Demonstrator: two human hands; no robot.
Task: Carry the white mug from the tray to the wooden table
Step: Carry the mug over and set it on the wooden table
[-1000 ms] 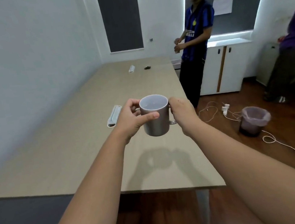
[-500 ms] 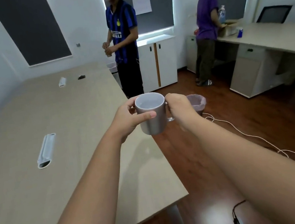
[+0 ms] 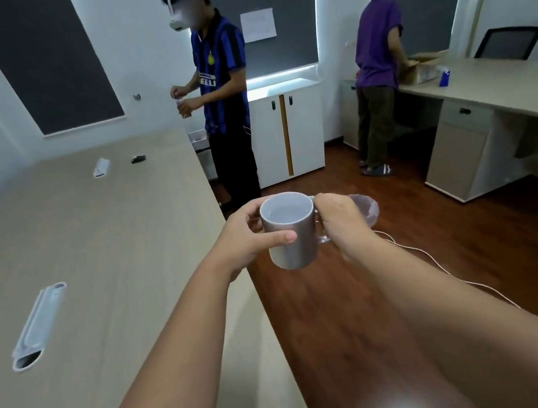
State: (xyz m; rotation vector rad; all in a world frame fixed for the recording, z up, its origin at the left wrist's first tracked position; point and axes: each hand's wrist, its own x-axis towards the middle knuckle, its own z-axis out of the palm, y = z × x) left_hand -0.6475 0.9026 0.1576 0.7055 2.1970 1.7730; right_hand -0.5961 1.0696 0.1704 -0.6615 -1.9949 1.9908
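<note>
While both forearms run off the bottom edge, left hand (image 3: 248, 236) wraps the white mug (image 3: 291, 231), thumb across its wall; right hand (image 3: 340, 219) closes on the handle, fingers hidden. Mug upright, above floor beside wooden table (image 3: 103, 261). Bin (image 3: 370, 207) partly hidden behind.

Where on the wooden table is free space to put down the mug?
The wooden table is bare between the near cable slot and its right edge, left of the mug. The far end holds another slot and a small dark object.
</note>
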